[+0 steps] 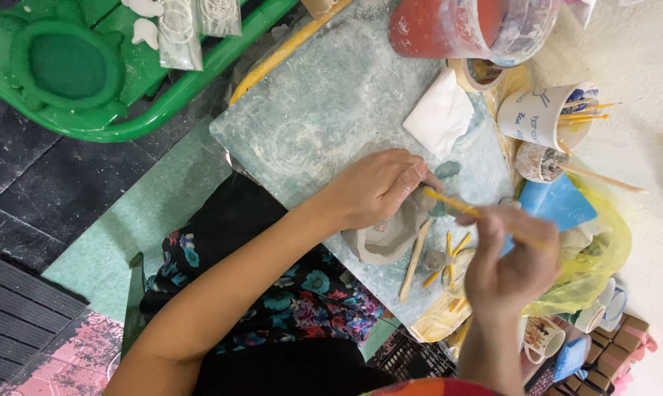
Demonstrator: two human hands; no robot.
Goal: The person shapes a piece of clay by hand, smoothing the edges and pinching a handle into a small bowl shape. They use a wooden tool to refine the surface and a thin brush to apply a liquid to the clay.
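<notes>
The work board [324, 110] is the landmark. On it, near its lower edge, sits a clay bowl [386, 238], with the left hand [375, 187] resting on the bowl's upper rim. Just right of the bowl lies a wooden stick [414, 260], then a cluster of short sticks [445, 260]. The right hand [511, 268] hovers at the board's lower right corner, holding a thin stick [456, 204] that points toward the bowl. A folded cloth [440, 114] lies on the board's upper right part. A bucket [463, 26] stands at its top edge, a cup [540, 116] of tools beyond its right edge, and a tray [89, 66] off its upper left.
</notes>
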